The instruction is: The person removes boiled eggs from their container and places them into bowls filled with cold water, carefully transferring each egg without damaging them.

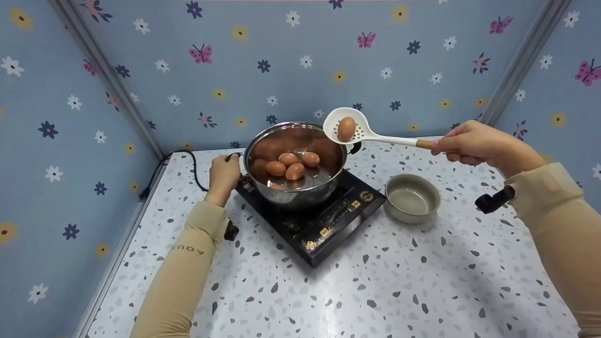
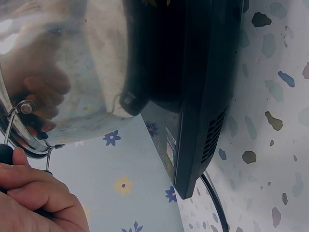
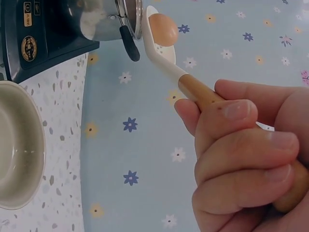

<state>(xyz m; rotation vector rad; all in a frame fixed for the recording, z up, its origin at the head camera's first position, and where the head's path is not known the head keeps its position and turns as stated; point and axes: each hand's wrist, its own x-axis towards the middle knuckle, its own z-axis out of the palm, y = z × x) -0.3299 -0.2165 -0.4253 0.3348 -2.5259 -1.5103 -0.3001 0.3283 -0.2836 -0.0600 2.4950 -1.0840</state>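
Note:
My right hand [image 1: 476, 143] grips the wooden handle [image 3: 200, 92] of a white slotted spoon [image 1: 350, 126]. One brown egg [image 1: 346, 128] lies in the spoon's bowl, above the right rim of a steel pot [image 1: 300, 197]. Several brown eggs [image 1: 295, 171] sit at the bottom of the pot; one near the front wall is partly hidden by the rim. On the pot's left side, my left hand [image 1: 224, 173] holds the black side handle. In the left wrist view, the fingers [image 2: 43, 193] curl round that handle beside the shiny pot wall.
The pot stands on a black induction cooker [image 1: 324, 230], set at an angle on the speckled table [image 1: 375, 281]. A greenish-grey bowl [image 1: 412, 197] is right of the cooker. A black cord [image 1: 194, 164] runs along the back left. Flower-patterned walls [image 1: 281, 61] enclose the table.

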